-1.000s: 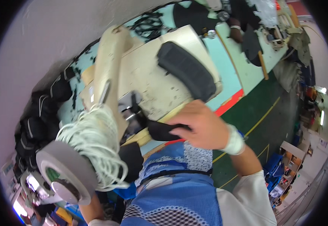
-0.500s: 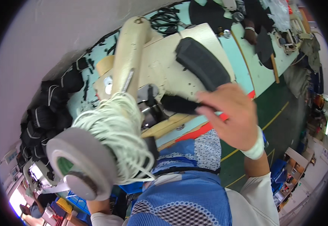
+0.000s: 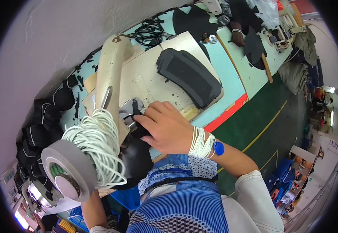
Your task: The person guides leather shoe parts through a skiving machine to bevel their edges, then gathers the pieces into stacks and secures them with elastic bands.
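My right hand [image 3: 163,126] is at the working head of a cream-coloured machine [image 3: 112,68], palm down with the fingers bent together. Its fingertips press on a black strip [image 3: 136,107] beside the shiny metal part [image 3: 129,122]; the hand covers most of that strip. To its upper right, a stack of curved black pieces [image 3: 188,75] lies on the machine's cream plate [image 3: 145,73]. Of my left arm only the forearm [image 3: 93,211] shows, and the machine hides that hand. A thick bundle of pale cord [image 3: 99,147] wraps the machine arm.
Black-handled scissors [image 3: 149,33] lie behind the machine. Large black cut pieces [image 3: 192,19] and a brown bundle [image 3: 237,37] are on the pale green table [image 3: 225,73]. Tied black bundles [image 3: 41,124] are piled at the left. A grey wheel-like part [image 3: 66,171] sticks out toward me.
My right hand has moved left and down from the table's front edge to the machine head, bringing the black strip along. The view has shifted, and the curved stack now shows fully.
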The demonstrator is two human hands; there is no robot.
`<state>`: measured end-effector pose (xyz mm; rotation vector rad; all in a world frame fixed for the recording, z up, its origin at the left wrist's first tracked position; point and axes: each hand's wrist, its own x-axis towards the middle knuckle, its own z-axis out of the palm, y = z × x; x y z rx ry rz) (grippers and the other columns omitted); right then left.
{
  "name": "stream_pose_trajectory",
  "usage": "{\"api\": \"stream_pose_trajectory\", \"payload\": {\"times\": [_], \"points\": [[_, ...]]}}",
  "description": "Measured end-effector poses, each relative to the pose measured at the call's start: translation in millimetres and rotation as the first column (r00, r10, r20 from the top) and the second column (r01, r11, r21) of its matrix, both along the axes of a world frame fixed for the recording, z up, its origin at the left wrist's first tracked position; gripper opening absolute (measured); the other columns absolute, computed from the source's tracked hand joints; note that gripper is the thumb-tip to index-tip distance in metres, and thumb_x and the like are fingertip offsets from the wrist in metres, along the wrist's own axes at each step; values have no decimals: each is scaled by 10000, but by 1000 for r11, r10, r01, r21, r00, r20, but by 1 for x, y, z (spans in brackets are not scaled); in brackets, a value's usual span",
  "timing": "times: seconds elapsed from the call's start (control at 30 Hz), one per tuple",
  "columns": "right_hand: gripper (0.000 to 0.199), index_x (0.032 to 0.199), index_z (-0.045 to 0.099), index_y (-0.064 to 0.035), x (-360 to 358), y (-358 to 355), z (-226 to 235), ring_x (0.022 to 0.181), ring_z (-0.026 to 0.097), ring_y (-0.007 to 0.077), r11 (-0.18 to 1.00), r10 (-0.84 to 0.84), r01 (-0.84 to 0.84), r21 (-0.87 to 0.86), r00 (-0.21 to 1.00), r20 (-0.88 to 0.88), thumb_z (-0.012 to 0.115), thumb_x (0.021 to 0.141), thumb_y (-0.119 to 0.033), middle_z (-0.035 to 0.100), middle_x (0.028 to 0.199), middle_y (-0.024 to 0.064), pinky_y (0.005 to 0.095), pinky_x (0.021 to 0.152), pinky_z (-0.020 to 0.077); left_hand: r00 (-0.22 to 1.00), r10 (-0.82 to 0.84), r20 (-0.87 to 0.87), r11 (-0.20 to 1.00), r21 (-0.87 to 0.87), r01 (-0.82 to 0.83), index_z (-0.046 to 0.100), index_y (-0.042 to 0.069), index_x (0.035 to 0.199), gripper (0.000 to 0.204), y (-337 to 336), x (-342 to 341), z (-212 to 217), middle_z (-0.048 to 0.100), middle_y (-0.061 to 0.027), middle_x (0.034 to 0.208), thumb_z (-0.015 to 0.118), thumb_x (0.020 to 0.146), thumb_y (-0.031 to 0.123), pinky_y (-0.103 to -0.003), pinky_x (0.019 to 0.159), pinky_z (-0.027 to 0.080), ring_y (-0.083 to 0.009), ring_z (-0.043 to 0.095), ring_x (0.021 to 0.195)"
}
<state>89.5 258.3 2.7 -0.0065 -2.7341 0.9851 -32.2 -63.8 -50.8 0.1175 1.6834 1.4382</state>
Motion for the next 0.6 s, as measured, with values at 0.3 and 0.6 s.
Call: {"api": "stream_pose_trajectory", "payload": {"times": [0.3,0.6], "points": [[70,791,692,-61,30,40,13,944,582,262,887,279,-154,-436,930,239,727,746,-100,612,849,67,370,824,462,998,-49,37,999,-14,49,692,-19,914,252,-4,-8,2,700,-49,822,792,778,168,-253,652,515,-116,644,719],[218,989,693,-56,50,57,29,853,610,311,941,155,-26,-339,920,359,703,776,-102,649,862,121,413,778,480,994,-77,82,997,-22,79,694,-21,915,243,-4,-3,7,701,-46,817,796,775,150,-249,647,515,-113,645,713]]}}
